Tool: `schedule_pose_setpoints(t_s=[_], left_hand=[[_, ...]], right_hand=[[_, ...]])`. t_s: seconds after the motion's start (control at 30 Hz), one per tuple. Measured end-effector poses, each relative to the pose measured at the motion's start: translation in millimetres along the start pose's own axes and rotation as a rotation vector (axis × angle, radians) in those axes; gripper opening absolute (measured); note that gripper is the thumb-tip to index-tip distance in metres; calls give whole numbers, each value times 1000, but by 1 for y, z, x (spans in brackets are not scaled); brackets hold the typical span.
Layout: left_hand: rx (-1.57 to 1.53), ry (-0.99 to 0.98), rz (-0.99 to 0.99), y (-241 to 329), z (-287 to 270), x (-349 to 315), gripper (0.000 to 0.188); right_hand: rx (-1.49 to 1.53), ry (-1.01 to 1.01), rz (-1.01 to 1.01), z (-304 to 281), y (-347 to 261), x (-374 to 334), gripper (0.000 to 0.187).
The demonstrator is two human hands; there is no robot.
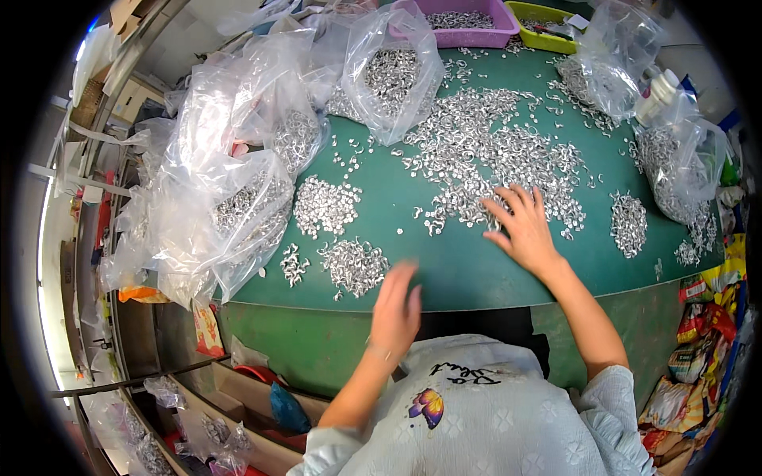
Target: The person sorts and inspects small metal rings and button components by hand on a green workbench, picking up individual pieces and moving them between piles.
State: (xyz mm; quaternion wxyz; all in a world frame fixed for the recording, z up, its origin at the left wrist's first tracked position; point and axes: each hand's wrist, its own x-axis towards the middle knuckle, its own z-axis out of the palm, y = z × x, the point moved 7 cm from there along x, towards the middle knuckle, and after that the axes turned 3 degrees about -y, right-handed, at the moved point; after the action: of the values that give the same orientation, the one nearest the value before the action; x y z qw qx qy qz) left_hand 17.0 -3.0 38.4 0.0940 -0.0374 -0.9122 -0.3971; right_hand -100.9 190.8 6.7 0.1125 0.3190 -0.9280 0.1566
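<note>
A wide heap of small curved silver metal pieces (492, 143) spreads over the green tabletop (444, 270). At the near edge of that heap, my right hand (525, 234) has its fingers spread, the tips among the loose pieces; nothing shows in its grip. By the table's front edge, my left hand (395, 305) is smeared by motion, so whether it holds something cannot be made out. Just left of it lies a small pile of curved pieces (354, 267). Behind that is a pile of rounder silver pieces (325, 206), with a smaller cluster (294, 264) beside them.
Clear plastic bags (230, 198) of metal pieces crowd the table's left side; another open bag (393, 79) stands at the back. A purple bin (476, 37) and a yellow-green tray (548, 41) sit behind. Rightward are a separate pile (628, 225) and a filled bag (675, 170).
</note>
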Motion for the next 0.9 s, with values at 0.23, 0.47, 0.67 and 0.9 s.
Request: schedule_pose_setpoints(t_s=[0.23,0.47,0.67,0.9], left_hand=[[367,-101,-30,-38,102,82,61],[-86,-136,58,10,146,130,81],[-284,-111,232,54,152,161,62],[320,23,17,-22,103,199,57]], right_hand=[[-24,174,81,-7,58,20,27],[140,349,260,-20,129,48,29],[568,205,414,-28,149,59,19],[267,12,126,-35,68,40,44]])
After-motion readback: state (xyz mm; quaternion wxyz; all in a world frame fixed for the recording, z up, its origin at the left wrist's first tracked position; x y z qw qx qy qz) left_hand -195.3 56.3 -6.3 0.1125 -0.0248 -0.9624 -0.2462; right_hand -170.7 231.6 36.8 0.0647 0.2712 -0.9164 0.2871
